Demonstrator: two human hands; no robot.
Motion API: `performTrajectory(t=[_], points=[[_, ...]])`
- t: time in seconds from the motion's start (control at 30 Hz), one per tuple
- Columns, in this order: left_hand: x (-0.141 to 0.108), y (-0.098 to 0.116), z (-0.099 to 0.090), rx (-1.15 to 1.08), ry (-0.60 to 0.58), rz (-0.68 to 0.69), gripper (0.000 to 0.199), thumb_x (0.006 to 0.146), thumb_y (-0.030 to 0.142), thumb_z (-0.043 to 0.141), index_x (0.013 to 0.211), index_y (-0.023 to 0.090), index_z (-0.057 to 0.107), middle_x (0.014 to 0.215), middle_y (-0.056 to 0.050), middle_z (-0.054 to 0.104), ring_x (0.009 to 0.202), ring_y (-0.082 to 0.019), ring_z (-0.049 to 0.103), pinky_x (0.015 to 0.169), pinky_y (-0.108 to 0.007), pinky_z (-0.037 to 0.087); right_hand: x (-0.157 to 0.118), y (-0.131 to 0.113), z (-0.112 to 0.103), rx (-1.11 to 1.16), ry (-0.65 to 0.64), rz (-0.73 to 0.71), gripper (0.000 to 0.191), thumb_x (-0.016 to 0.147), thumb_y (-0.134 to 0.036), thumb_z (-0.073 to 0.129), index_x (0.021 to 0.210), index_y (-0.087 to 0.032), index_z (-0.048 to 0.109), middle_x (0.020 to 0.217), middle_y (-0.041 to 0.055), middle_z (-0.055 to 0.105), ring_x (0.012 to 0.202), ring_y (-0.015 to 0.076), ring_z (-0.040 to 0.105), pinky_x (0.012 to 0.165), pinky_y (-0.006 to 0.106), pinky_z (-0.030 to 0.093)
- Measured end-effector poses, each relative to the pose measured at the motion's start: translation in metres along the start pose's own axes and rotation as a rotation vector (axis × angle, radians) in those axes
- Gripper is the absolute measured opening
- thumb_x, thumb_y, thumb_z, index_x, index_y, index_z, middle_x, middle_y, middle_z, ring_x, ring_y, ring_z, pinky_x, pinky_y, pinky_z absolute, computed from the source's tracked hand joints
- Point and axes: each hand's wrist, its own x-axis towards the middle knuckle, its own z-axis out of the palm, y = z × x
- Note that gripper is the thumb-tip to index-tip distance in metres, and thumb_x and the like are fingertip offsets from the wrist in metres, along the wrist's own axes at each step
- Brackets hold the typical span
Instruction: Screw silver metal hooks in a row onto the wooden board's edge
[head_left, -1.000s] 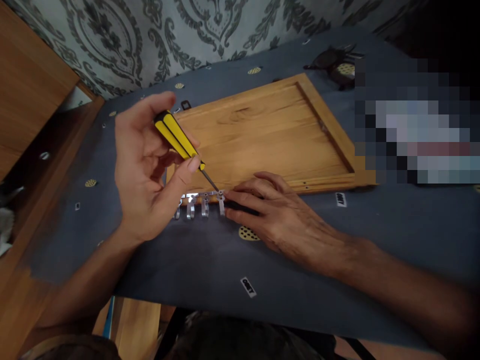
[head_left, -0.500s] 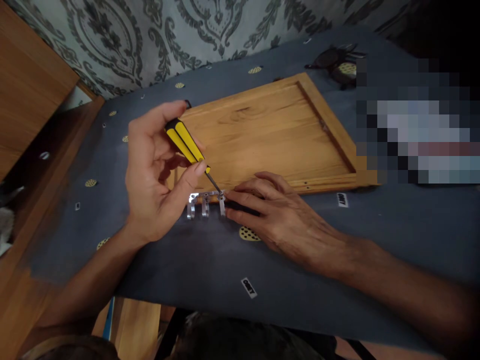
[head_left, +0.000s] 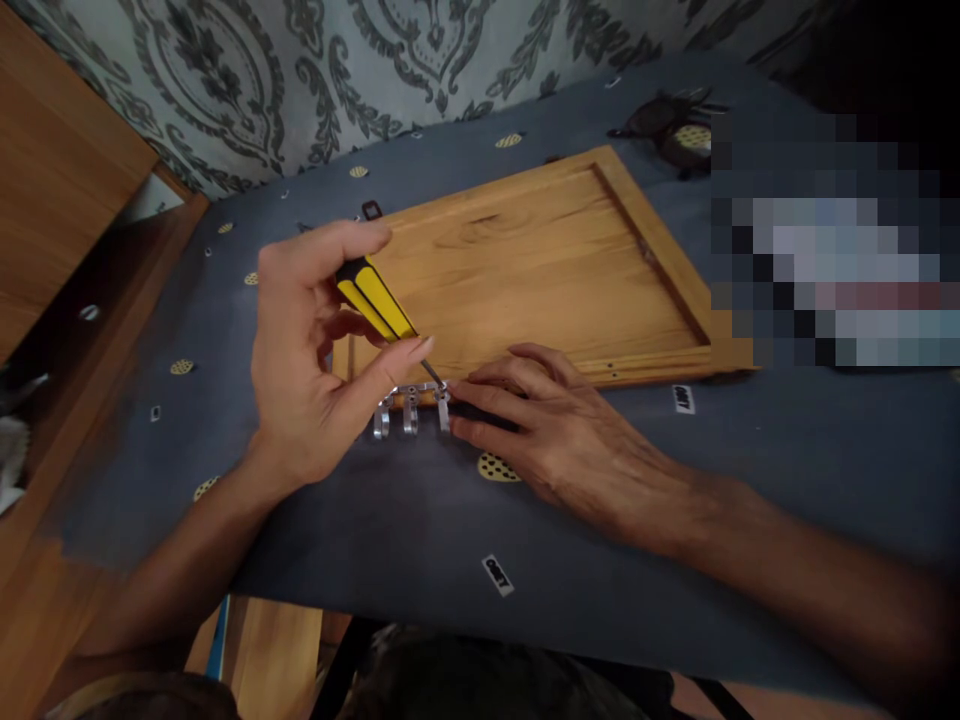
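Observation:
My left hand [head_left: 307,350] is closed around a screwdriver [head_left: 379,300] with a yellow and black handle. Its thin shaft slants down to the right, and the tip meets the right end of a shiny metal hook rack [head_left: 411,410]. Three curved hooks show on the rack, which lies along the near edge of a framed wooden panel [head_left: 525,270]. From the right, my right hand [head_left: 570,435] pinches the rack's right end, with its other fingers resting on the panel's near edge. A dark area lies between thumb and fingers; what it is I cannot make out.
A dark blue patterned cloth [head_left: 600,600] covers the table. Behind the panel lies a small dark-framed object [head_left: 371,209]. A dark turtle-shaped item [head_left: 667,130] sits at the back right, beside a pixelated area. Wooden furniture [head_left: 67,150] stands at left, against the patterned wall [head_left: 390,60].
The screwdriver handle has turned and shifted slightly down and right. My left forefinger and thumb have moved right along with it. My right hand, the rack and the panel stay in place.

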Motion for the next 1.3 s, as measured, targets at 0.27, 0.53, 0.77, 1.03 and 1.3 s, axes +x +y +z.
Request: performTrajectory(t=[0.27, 0.53, 0.77, 1.03, 1.3], points=[[0.000, 0.001, -0.006, 0.129, -0.077, 0.060, 0.050, 0.090, 0.027, 0.074, 0.136, 0.039, 0.058, 0.130, -0.004, 0.060, 0.104, -0.020, 0.068, 0.081, -0.036, 0.068, -0.001, -0.001, -0.002, 0.002, 0.009, -0.011, 0.026, 0.097, -0.008, 0.052, 0.111, -0.015, 0.073, 0.123, 0.0101, 0.075, 0.112, 0.0292, 0.060, 0.103, 0.053, 0.046], [-0.002, -0.003, -0.002, 0.154, -0.048, 0.060, 0.047, 0.090, 0.035, 0.075, 0.134, 0.037, 0.057, 0.131, -0.002, 0.056, 0.102, -0.021, 0.068, 0.071, -0.038, 0.067, 0.000, 0.000, -0.001, 0.006, -0.019, 0.004, 0.027, 0.096, -0.008, 0.053, 0.112, -0.017, 0.073, 0.125, 0.0093, 0.074, 0.115, 0.0285, 0.060, 0.105, 0.054, 0.045], [-0.002, -0.001, -0.003, 0.021, -0.132, 0.019, 0.054, 0.091, 0.018, 0.070, 0.138, 0.041, 0.055, 0.139, -0.002, 0.055, 0.104, -0.019, 0.068, 0.086, -0.038, 0.067, 0.000, 0.000, -0.002, 0.002, -0.016, 0.001, 0.027, 0.097, -0.009, 0.052, 0.113, -0.017, 0.073, 0.124, 0.0100, 0.075, 0.115, 0.0283, 0.060, 0.103, 0.053, 0.046], [-0.001, -0.007, -0.002, 0.067, -0.092, 0.047, 0.051, 0.089, 0.035, 0.076, 0.136, 0.042, 0.056, 0.134, -0.003, 0.057, 0.102, -0.021, 0.069, 0.078, -0.039, 0.066, -0.001, 0.000, 0.000, -0.005, -0.035, 0.013, 0.030, 0.097, -0.009, 0.052, 0.112, -0.021, 0.074, 0.125, 0.0088, 0.074, 0.115, 0.0277, 0.060, 0.104, 0.055, 0.046], [-0.001, -0.004, -0.004, 0.089, -0.112, 0.069, 0.053, 0.093, 0.021, 0.068, 0.141, 0.039, 0.054, 0.141, -0.002, 0.058, 0.112, -0.021, 0.067, 0.088, -0.038, 0.066, -0.001, 0.000, -0.002, 0.024, -0.027, -0.001, 0.027, 0.098, -0.010, 0.052, 0.113, -0.015, 0.073, 0.127, 0.0105, 0.074, 0.115, 0.0297, 0.059, 0.103, 0.055, 0.046]])
